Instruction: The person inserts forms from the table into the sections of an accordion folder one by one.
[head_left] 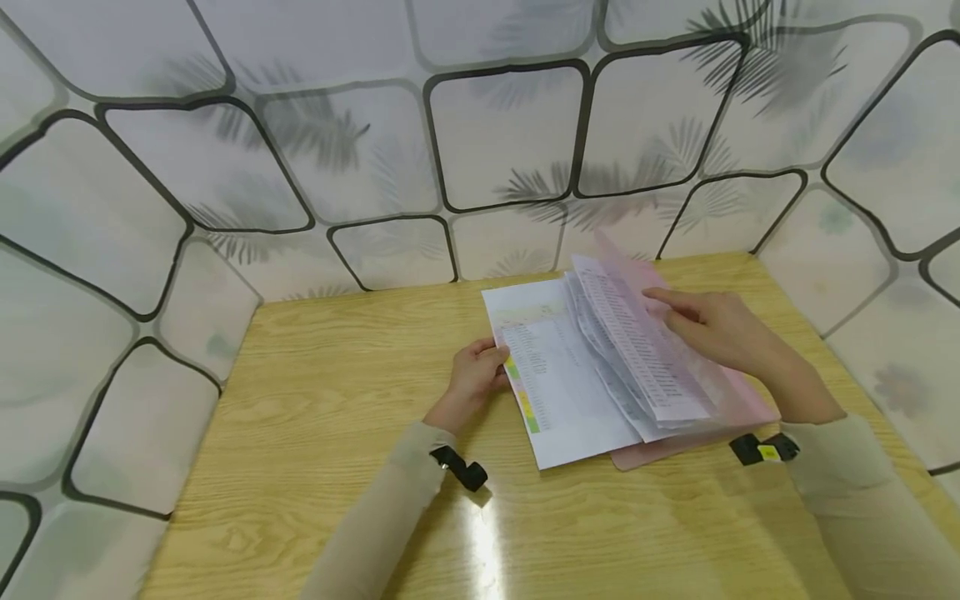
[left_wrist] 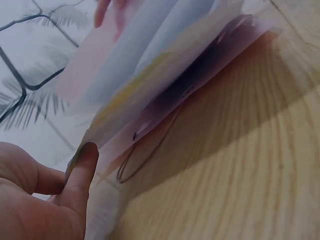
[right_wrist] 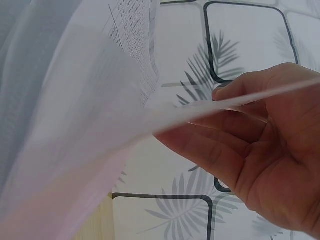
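Observation:
Several printed sheets of paper [head_left: 562,392] lie fanned in a translucent pink plastic folder [head_left: 637,454] above the wooden table. Yellow, green and pink marks run down the left edge of the front sheet. My left hand [head_left: 477,367] pinches that edge between thumb and fingers; the left wrist view shows the fingertip [left_wrist: 89,152] right at the corner. On the other side, my right hand [head_left: 716,329] holds the raised pink cover, which passes between thumb and fingers in the right wrist view. The inner sheets stand tilted and partly hide one another.
A light wooden table [head_left: 315,433] lies under the folder. White partition walls [head_left: 360,150] with dark outlines and leaf prints enclose its back and sides. A thin dark loop [left_wrist: 150,162] hangs at the folder's underside. Black camera straps [head_left: 459,468] sit on both wrists.

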